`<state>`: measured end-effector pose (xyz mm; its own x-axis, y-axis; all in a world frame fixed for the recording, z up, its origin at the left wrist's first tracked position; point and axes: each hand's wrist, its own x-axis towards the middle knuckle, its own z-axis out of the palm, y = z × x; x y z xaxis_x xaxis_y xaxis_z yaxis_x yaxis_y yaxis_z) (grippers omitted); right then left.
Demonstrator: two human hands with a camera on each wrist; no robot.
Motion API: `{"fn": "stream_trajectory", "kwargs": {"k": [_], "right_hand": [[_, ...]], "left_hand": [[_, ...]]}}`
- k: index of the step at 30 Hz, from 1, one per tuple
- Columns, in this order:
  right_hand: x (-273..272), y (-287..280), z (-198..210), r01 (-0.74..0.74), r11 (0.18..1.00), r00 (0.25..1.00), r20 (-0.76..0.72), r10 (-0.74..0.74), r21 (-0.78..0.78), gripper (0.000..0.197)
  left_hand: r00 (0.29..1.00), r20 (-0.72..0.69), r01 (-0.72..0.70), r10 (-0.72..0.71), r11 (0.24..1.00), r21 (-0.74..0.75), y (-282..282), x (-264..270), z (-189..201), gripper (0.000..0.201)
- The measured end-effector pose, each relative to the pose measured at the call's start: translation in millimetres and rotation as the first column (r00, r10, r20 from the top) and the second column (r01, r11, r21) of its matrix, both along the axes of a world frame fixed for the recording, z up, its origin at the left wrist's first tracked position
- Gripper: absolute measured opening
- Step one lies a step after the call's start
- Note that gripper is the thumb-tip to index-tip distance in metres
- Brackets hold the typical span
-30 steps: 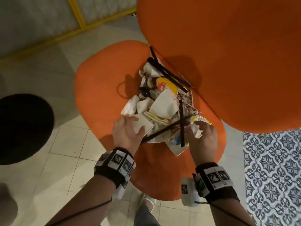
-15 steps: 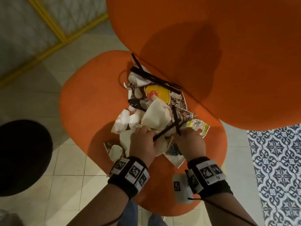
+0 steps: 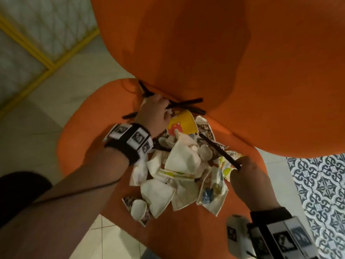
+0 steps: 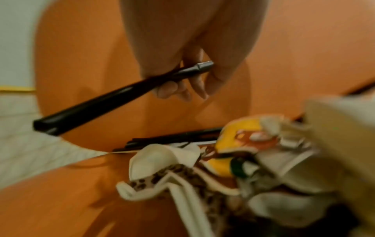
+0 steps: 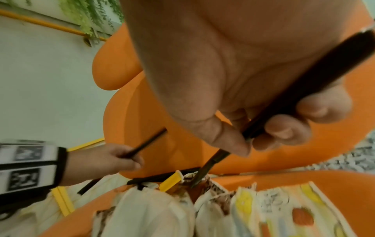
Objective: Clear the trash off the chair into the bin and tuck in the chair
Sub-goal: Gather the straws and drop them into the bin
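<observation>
Trash [image 3: 179,165] is heaped on the seat of the orange upholstered chair [image 3: 89,139], against the foot of its curved backrest [image 3: 242,71]; none of it is seen in the bin yet, so the clearing step is judged to be at its start, with tucking in far off. A dark round shape at the left edge of the head view [image 3: 20,193] may be the bin, though this cannot be confirmed.

Long items are being taken first. The left hand [image 3: 155,113] is closed round a thin black plastic straw [image 4: 113,99] at the back of the pile, the grip clamped with fingers curled under it. The right hand [image 3: 250,176] is likewise clamped on a second black straw [image 3: 218,152], pinched between thumb and fingers, its far end still buried in the pile.

The heap is made up of crushed white paper cups [image 3: 156,193], a flattened yellow paper cup with a red bear print [image 3: 183,124], leopard-patterned paper wrappers [image 3: 205,129] and a crumpled packet with coloured fruit print [image 3: 212,191]. More black straws [image 3: 188,104] lie in the crease between seat and back.

Next, a lift clear of the pile and a carry leftward is called for. The paper is light and loose, so pieces could be dragged off the smooth fabric seat as the straws are drawn out.
</observation>
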<state>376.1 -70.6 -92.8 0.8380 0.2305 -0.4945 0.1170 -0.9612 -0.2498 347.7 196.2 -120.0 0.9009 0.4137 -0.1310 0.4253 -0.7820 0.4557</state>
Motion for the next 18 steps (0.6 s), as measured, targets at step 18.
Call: {"fn": "stream_trajectory", "kwargs": {"k": [18], "right_hand": [[83.1,129.0,-34.7,-0.119,0.947,0.985,0.154,0.075,0.299,0.029]], "left_hand": [[0.859,-0.392,0.458,-0.33,0.837,0.298,36.8,63.0,-66.9,0.04]]}}
